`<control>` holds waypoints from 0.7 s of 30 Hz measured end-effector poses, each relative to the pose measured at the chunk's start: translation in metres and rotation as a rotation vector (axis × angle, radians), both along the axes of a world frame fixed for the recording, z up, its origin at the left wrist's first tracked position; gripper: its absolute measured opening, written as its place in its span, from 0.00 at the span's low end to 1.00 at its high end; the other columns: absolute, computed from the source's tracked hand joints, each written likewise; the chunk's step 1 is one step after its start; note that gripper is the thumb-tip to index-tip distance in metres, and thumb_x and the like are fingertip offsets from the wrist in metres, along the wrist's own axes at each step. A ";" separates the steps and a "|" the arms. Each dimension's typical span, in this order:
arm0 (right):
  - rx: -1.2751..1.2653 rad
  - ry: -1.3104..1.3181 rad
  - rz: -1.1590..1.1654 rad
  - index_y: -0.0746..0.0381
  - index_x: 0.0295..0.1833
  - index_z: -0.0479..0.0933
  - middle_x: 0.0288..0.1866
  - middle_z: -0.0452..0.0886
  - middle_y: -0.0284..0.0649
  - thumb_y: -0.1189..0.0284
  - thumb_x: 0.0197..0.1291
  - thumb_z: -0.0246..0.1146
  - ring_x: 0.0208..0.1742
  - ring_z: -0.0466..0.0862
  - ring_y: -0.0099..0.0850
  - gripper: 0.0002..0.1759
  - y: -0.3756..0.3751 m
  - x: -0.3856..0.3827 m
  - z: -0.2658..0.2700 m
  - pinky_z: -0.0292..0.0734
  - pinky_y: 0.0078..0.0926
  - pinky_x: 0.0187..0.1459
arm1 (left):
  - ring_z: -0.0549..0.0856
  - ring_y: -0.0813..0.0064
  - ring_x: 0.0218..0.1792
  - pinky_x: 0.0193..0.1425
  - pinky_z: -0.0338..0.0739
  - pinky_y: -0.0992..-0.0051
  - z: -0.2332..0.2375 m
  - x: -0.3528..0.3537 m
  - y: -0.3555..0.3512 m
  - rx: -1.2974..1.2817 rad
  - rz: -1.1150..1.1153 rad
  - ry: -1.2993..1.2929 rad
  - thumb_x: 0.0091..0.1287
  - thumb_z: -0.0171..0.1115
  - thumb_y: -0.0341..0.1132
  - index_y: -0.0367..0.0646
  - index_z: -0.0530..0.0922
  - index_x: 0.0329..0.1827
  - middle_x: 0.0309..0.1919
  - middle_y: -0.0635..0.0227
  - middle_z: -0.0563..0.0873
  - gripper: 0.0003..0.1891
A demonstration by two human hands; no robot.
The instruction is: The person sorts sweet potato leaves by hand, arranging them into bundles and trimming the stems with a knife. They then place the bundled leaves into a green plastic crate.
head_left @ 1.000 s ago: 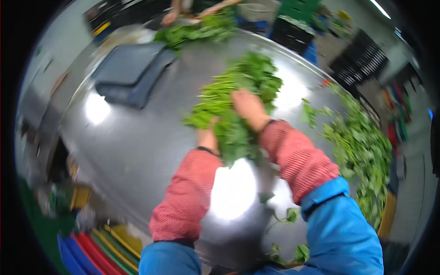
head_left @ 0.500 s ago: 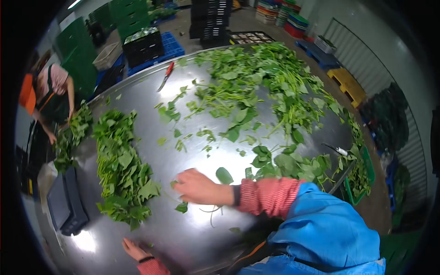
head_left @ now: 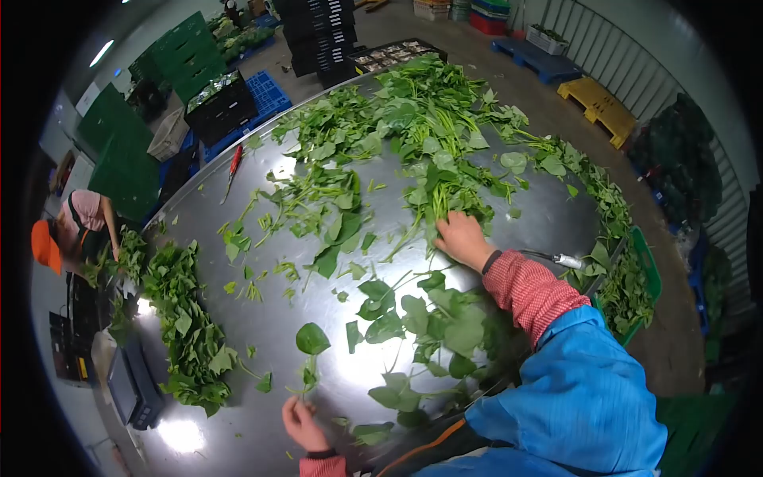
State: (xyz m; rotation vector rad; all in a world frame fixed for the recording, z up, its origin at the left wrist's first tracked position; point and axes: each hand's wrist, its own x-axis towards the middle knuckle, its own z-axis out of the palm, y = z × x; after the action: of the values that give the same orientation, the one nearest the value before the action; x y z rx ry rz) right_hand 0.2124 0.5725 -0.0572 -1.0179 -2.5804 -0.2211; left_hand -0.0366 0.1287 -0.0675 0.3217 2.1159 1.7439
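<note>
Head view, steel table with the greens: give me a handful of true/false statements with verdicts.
1. The right hand lies on a pile of leafy greens. True.
2. The left hand is at the far edge of the steel table. False: it is at the near edge, by a stem with a single leaf.
3. A red-handled tool lies on the table's far left part. True.
4. The table between the two hands is bare. False: loose leaves lie scattered there.
5. A person at the table's left edge wears an orange cap. True.
</note>
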 end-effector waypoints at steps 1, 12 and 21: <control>-0.081 -0.047 0.005 0.59 0.35 0.76 0.30 0.81 0.44 0.62 0.49 0.64 0.34 0.82 0.42 0.13 0.001 0.009 -0.007 0.75 0.39 0.34 | 0.78 0.80 0.36 0.40 0.77 0.79 0.014 0.013 0.038 0.026 -0.076 -0.014 0.70 0.55 0.31 0.40 0.75 0.51 0.37 0.70 0.78 0.10; -0.603 -0.005 0.040 0.59 0.32 0.78 0.25 0.81 0.47 0.56 0.57 0.61 0.29 0.82 0.47 0.16 0.020 0.079 0.038 0.77 0.44 0.31 | 0.74 0.51 0.56 0.62 0.69 0.63 0.007 0.112 0.328 -0.114 -0.756 0.726 0.53 0.70 0.34 0.35 0.64 0.66 0.53 0.50 0.76 0.37; -0.384 0.322 -0.133 0.65 0.34 0.77 0.27 0.80 0.48 0.52 0.55 0.63 0.29 0.82 0.45 0.24 0.186 0.045 0.020 0.76 0.42 0.31 | 0.82 0.52 0.32 0.38 0.77 0.58 -0.003 0.172 0.333 -0.219 -1.202 0.712 0.55 0.64 0.29 0.44 0.82 0.47 0.28 0.54 0.82 0.14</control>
State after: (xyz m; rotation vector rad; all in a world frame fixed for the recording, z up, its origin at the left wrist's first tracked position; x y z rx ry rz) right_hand 0.2570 0.7582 -0.0372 -1.2405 -2.3067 0.3910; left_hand 0.1350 0.4612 -0.0707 1.8672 1.7226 0.6899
